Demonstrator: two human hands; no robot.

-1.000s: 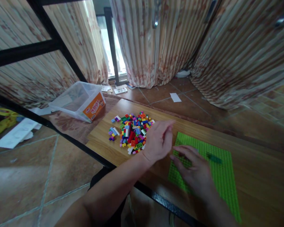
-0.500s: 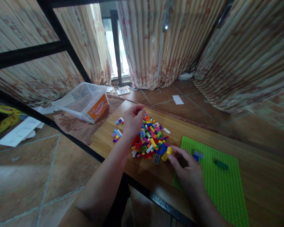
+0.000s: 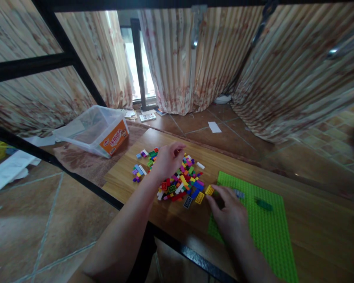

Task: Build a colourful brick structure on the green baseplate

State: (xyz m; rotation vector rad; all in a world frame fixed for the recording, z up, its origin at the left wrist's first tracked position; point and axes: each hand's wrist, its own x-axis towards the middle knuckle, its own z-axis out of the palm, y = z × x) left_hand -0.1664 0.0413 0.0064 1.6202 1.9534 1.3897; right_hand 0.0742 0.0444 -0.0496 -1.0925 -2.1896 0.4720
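A heap of small mixed-colour toy building bricks (image 3: 181, 182) lies on the wooden tabletop. Over its far part is my left hand (image 3: 168, 160), with fingers curled; whatever is in them, if anything, is hidden. Between the thumb and fingers of my right hand (image 3: 230, 210) is a yellow brick (image 3: 209, 190), held at the heap's right edge. Close by lie another yellow brick (image 3: 200, 197) and a black brick (image 3: 188, 202), studs hidden and hollow side showing. A green studded baseplate (image 3: 265, 228) lies partly under my right hand. It carries a dark green brick (image 3: 263, 204) and a greyish translucent piece (image 3: 238, 193).
A clear plastic box (image 3: 91, 133) with an orange label stands beyond the table's left end on a brown cloth. A black metal rail (image 3: 191, 253) runs along the near table edge. Striped curtains (image 3: 171, 59) hang behind, and a white paper (image 3: 214, 127) lies on the tiled floor.
My left hand has shifted toward the middle of the heap, uncovering green and red bricks at its left. My right hand has drawn the yellow brick slightly away from the other yellow one. The view has turned a little.
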